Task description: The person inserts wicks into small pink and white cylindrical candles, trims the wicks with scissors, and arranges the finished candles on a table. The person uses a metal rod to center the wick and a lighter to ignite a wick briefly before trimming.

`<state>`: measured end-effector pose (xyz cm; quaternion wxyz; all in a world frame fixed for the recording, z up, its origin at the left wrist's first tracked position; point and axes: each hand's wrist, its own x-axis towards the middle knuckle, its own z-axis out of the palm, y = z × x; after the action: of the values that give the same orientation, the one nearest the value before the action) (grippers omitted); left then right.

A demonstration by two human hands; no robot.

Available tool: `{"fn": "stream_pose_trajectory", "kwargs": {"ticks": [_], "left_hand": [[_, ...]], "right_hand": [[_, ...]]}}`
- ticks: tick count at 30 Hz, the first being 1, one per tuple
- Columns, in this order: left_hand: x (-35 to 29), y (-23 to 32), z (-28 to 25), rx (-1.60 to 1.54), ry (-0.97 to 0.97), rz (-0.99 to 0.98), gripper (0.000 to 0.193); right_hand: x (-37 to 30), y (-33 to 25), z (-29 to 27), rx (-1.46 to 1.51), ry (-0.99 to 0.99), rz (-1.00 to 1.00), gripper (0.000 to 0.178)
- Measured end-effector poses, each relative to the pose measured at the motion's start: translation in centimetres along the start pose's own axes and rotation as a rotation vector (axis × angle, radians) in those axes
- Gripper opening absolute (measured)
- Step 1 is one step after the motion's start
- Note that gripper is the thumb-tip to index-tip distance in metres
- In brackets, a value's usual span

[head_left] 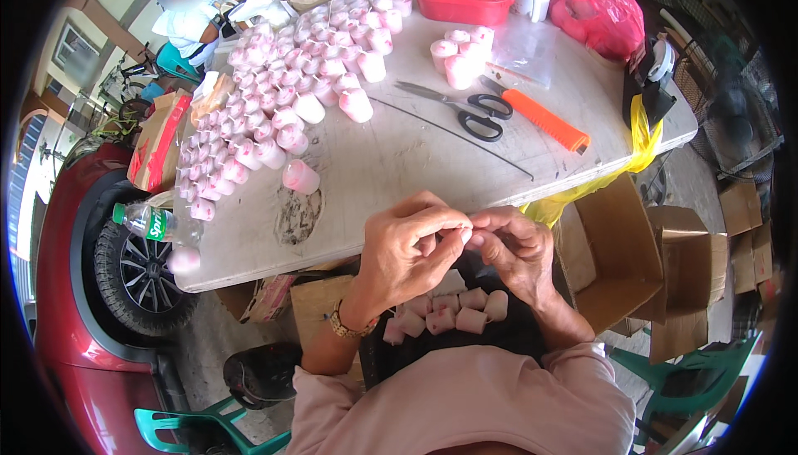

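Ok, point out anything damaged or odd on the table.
The table has a dark, rough-looking patch near its front left, by a pink cylinder; it looks odd against the paler surface.

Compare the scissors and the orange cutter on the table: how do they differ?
The scissors have black handles with two loops, while the orange cutter has one long, straight, bright orange body. The orange cutter lies nearer the table's right end; the scissors lie to its left. Both rest on the table, blades toward the picture's left.
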<state>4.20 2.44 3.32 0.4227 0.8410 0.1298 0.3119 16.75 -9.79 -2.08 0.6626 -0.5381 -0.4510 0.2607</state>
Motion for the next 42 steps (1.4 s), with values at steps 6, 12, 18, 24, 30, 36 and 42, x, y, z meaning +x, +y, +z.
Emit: {"fn": "stream_pose_trajectory", "kwargs": {"ticks": [6,12,18,24,30,36,42], "left_hand": [[6.5,-3.6,1.6,0.023,0.037,-0.031,0.009],[15.8,-10.3,3.6,0.637,0.296,0.056,0.03],[16.3,-9.2,4.8,0.599,0.282,-0.077,0.039],[9.0,-4.7,0.2,-0.451,0.252,-0.114,0.034],[-2.6,-3.0,-1.9,-1.565,0.317,-0.393,0.043],[-6.0,-3.5,-2.0,-1.728,0.482,-0.359,0.047],[-6.7,-3.0,-2.2,-1.593,0.527,-0.306,0.042]], "right_hand": [[1.3,-1.8,-2.0,-0.669,0.21,-0.337,0.02],[0.5,-3.0,-1.7,-0.754,0.146,-0.521,0.016],[-0.7,-3.1,-0.5,-0.314,0.062,-0.265,0.009],[0.7,-4.9,-0.3,-0.386,0.208,-0.432,0.015],[2.2,-5.3,3.8,-0.55,0.177,-0.566,0.02],[3.1,-4.3,7.8,-0.578,0.099,-0.656,0.023],[3.2,-4.0,8.9,-0.616,0.073,-0.664,0.024]]}}
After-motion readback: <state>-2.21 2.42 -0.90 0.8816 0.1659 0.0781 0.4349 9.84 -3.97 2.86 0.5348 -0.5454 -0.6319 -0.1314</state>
